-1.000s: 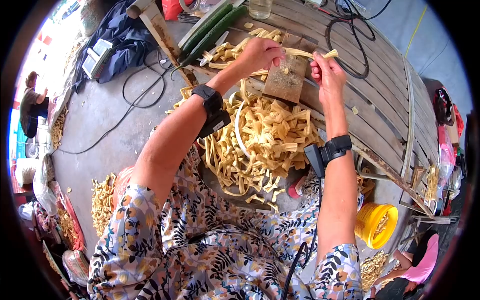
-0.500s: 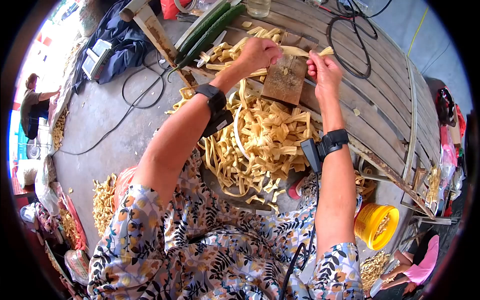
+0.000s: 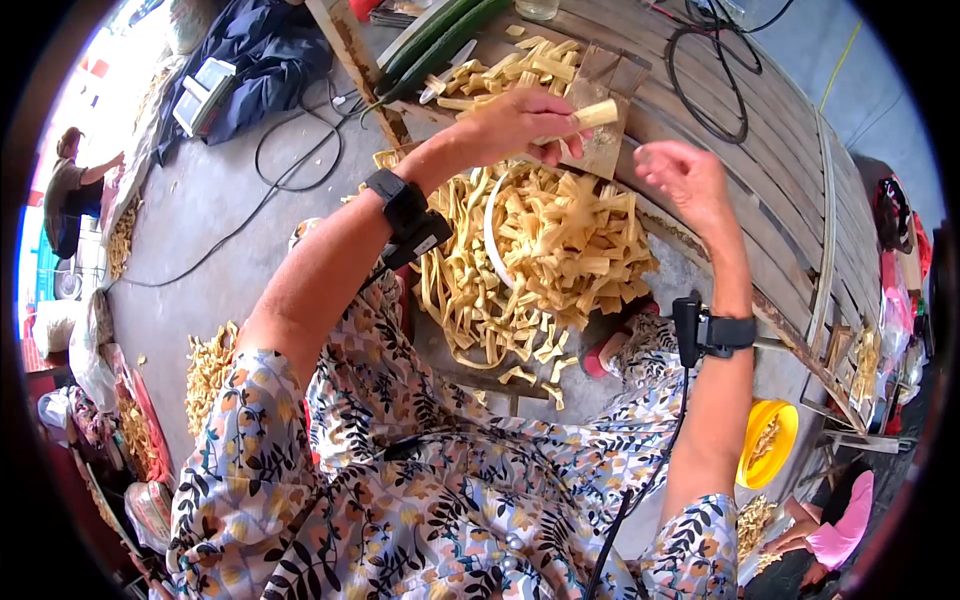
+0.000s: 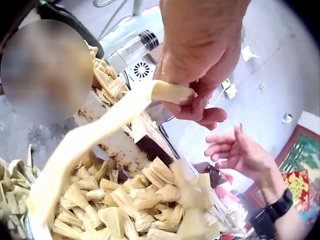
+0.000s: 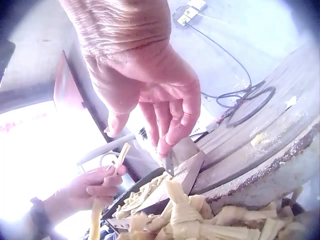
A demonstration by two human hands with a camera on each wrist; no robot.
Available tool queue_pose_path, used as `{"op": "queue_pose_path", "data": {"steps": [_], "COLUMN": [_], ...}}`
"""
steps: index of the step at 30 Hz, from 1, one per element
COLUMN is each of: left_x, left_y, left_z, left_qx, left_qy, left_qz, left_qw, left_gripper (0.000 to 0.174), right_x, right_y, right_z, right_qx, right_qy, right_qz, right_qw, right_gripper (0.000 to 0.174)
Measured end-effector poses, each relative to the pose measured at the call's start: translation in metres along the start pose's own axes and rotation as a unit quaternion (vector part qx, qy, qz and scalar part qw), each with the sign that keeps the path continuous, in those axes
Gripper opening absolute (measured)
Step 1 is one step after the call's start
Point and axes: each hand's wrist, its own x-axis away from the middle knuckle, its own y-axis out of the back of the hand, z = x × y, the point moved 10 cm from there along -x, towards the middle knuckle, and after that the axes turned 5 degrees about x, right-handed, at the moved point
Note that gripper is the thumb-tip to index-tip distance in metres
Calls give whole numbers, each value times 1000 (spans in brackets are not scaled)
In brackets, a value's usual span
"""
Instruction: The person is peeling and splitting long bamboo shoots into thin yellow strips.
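Observation:
My left hand (image 3: 535,125) pinches one end of a pale yellow strip (image 3: 596,115) above the wooden block (image 3: 600,150). In the left wrist view, the strip (image 4: 107,117) bends away from the fingers and hangs over a heap of knotted pieces (image 4: 155,205). My right hand (image 3: 688,185) hovers right of the block, its fingers slightly bent and apart from the strip. In the right wrist view, its thumb stands away from the fingers; a grey metal tip (image 5: 168,162) shows just below the fingertips, and whether it touches them I cannot tell.
Slatted wooden table (image 3: 770,190) with a black cable (image 3: 740,115) and green cucumbers (image 3: 435,50); more yellow pieces (image 3: 520,70) lie left of the block. The large heap (image 3: 560,240) sits below its edge. A yellow bucket (image 3: 770,440) stands at right; a person in pink (image 3: 845,525) is beyond.
My right hand has let go of the strip's end and moved right and down. My left hand has come slightly lower, still holding the strip; the view has shifted a little.

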Motion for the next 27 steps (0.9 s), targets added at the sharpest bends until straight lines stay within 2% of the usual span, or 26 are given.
{"op": "queue_pose_path", "data": {"steps": [2, 5, 6, 9, 12, 15, 18, 19, 22, 23, 26, 27], "left_x": [4, 9, 10, 10, 13, 16, 16, 15, 19, 25, 42, 55], "left_y": [-16, -44, -41, -29, -27, -21, -23, -26, -26, -15, 6, -9], "left_z": [2, 2, 2, 0, 3, -4, -11, -10, -14, -17, 6, 23], "left_qx": [-67, -107, -123, -192, -196, -208, -121, -92, -209, -275, -63, 11], "left_qy": [4, 10, -7, -71, -69, -61, -82, -96, -134, -138, 19, 117], "left_qz": [20, 52, 43, 27, 5, -45, -36, -18, -49, -122, -145, -110], "left_qw": [998, 993, 991, 978, 978, 975, 989, 991, 967, 944, 987, 987], "left_gripper": [23, 18, 17, 14, 17, 19, 21, 22, 24, 32, 45, 55], "right_x": [9, 7, 4, 3, 7, 10, 7, 6, 7, 8, 13, 16], "right_y": [12, -16, -24, -9, -12, -16, -21, -24, -23, -19, -10, -13], "right_z": [8, 9, 5, 6, 4, 6, 6, 4, 6, 6, 9, 15], "right_qx": [-49, -124, -130, -140, -159, -269, -370, -361, -324, -326, -342, -332], "right_qy": [30, 12, 17, 63, 27, -12, 16, 3, -9, -13, 30, 52], "right_qz": [-49, 8, 23, -16, -24, -14, -43, -49, -69, -82, -103, -98], "right_qw": [997, 992, 991, 988, 987, 963, 928, 931, 943, 942, 933, 937], "right_gripper": [36, 20, 16, 13, 16, 19, 22, 19, 16, 15, 16, 15]}}
